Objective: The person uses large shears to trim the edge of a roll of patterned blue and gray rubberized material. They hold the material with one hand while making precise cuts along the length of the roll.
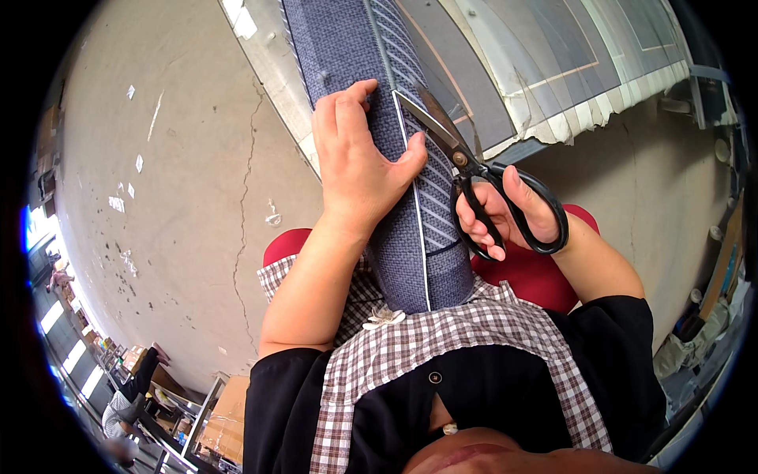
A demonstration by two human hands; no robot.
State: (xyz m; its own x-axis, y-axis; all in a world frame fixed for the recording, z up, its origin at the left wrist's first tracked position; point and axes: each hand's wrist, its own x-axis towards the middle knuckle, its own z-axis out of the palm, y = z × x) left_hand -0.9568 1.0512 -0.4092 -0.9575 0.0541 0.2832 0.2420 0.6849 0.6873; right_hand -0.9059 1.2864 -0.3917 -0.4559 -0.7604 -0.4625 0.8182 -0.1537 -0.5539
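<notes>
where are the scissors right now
In the head view the black-handled scissors sit right of centre in the right hand, blades open on the striped edge of the blue fabric, beside the left hand.

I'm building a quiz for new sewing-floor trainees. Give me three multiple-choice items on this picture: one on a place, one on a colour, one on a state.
1. Where does the left hand rest?
A. On the blue woven fabric roll
B. On the concrete floor
C. On a cardboard box

2. What colour are the handles of the scissors?
A. Red
B. Black
C. Yellow

3. How do the scissor blades stand?
A. Shut tight
B. Parted, tips at the white piping
C. Lying loose on the lap

Answers:
1. A, the palm and fingers press flat on the blue fabric.
2. B, the loops around the fingers of the right hand are black.
3. B, a gap shows between the two blades, beside the striped panel.
</notes>
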